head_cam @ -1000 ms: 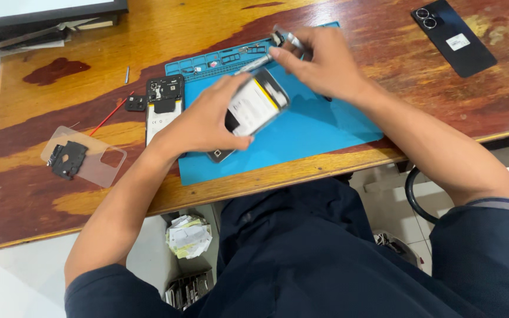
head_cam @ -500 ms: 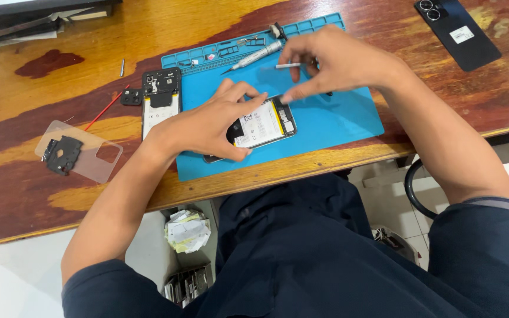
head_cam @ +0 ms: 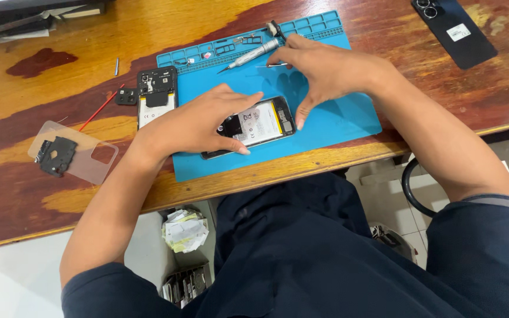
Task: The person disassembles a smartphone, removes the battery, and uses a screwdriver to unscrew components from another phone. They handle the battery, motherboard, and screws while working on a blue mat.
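An opened phone (head_cam: 260,125) with its battery showing lies flat on the blue work mat (head_cam: 343,118). My left hand (head_cam: 192,123) grips the phone's left end, with the index finger above it and the thumb below. My right hand (head_cam: 325,73) hovers just above the phone's right end, thumb pointing down beside its edge. A thin metal tool like tweezers (head_cam: 273,65) sticks out from that hand's fingertips. A silver screwdriver (head_cam: 251,56) lies on the mat close to those fingers.
A second opened phone (head_cam: 155,97) and a small black part (head_cam: 126,97) lie left of the mat, with a red stick (head_cam: 98,112). A clear case (head_cam: 89,159) holds a black piece (head_cam: 54,156). A black phone back (head_cam: 455,26) lies far right. The wooden table's edge (head_cam: 266,176) runs below the mat.
The phone, held tilted up a second ago, now lies flat on the mat. My right hand came from the mat's top tray down to the phone's right end.
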